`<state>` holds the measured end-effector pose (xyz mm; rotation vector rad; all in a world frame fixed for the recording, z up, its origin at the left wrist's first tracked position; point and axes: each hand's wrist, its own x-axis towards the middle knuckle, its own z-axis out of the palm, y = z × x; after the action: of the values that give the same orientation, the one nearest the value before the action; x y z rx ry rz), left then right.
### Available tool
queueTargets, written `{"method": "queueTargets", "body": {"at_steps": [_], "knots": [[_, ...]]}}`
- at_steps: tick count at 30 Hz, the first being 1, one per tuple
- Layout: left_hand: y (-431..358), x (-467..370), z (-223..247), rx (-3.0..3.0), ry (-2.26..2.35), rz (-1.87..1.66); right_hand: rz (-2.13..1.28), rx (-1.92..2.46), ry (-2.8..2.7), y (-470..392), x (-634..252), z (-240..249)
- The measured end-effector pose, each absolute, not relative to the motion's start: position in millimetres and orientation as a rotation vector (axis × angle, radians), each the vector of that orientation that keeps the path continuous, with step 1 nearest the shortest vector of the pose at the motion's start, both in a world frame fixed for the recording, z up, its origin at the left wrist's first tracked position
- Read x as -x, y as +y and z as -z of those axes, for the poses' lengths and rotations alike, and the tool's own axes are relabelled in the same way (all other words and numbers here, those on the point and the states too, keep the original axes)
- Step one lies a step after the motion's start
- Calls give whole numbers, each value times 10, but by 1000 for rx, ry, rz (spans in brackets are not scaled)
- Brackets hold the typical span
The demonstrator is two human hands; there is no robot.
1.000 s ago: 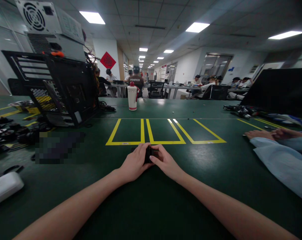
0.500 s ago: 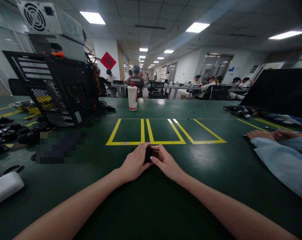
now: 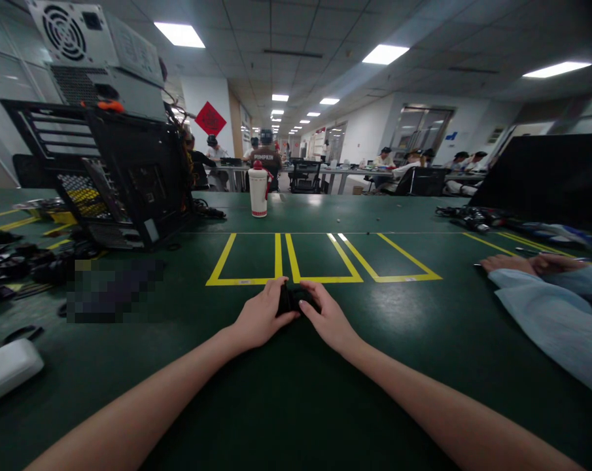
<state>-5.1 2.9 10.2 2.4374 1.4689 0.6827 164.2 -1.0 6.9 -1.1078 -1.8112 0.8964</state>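
Observation:
A small black object (image 3: 294,299) is held between my two hands just in front of the yellow tape outlines; its exact kind cannot be made out. My left hand (image 3: 259,316) closes around its left side, thumb along the near edge and fingers over the top. From the right, my right hand (image 3: 331,319) curls its fingers and thumb round the other end, which looks rounded. Parts of the object are hidden behind the fingers on both sides.
A black computer case (image 3: 123,176) carrying stacked power supplies (image 3: 114,55) stands left. Behind the yellow tape (image 3: 320,279) is a white bottle (image 3: 259,193). A white case (image 3: 11,371) lies near left. At right rest a co-worker's blue sleeves (image 3: 545,314); a dark monitor (image 3: 545,176) stands behind.
My hands have drawn slightly apart, the left one shifting left and the right one a little right. More of the black object now shows between them.

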Motion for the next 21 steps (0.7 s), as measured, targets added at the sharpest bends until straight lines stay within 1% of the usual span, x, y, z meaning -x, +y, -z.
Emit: {"method": "queueTargets", "body": {"at_steps": [4, 10, 15, 21], "knots": [[71, 76, -105, -2302, 1524, -610, -782, 1150, -1916, -19, -1636, -70], [69, 68, -117, -2244, 1522, -641, -687, 1152, -2083, -14, -1606, -11], [106, 46, -94, -2209, 1563, -675, -591, 1271, -2082, 131, -1598, 68], [106, -25, -131, -2156, 1680, -716, -535, 1307, -2039, 159, -1592, 38]]}}
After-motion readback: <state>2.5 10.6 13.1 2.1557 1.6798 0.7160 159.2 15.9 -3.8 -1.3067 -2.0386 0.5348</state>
